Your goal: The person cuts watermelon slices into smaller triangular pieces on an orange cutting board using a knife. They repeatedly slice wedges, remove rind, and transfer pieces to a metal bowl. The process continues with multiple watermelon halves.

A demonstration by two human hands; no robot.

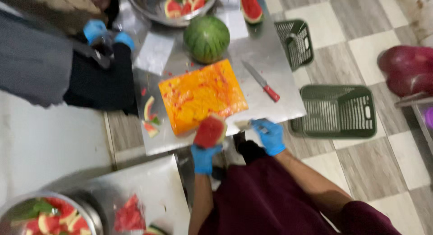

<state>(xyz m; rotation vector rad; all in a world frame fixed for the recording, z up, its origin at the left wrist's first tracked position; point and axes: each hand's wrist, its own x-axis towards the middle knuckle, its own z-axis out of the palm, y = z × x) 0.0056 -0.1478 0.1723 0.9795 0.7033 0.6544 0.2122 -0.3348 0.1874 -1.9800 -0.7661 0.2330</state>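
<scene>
holding watermelon chunk point(210, 131) in left hand point(204, 157); right hand point(269, 136) seemingly gripping knife handle point(244, 124).

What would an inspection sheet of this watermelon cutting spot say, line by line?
Surface: steel table, juice-smeared orange cutting board.
Job's things: left hand holds a watermelon piece; right hand holds a small tool, too blurred to name.
Clutter: rind scraps, red-handled knife, whole watermelon, steel bowl of cut pieces.
Grip: both gloved hands closed on their items.
Cables: nothing seen.
Surroundings: two green baskets on the checkered floor; another person's gloved hands.
</scene>
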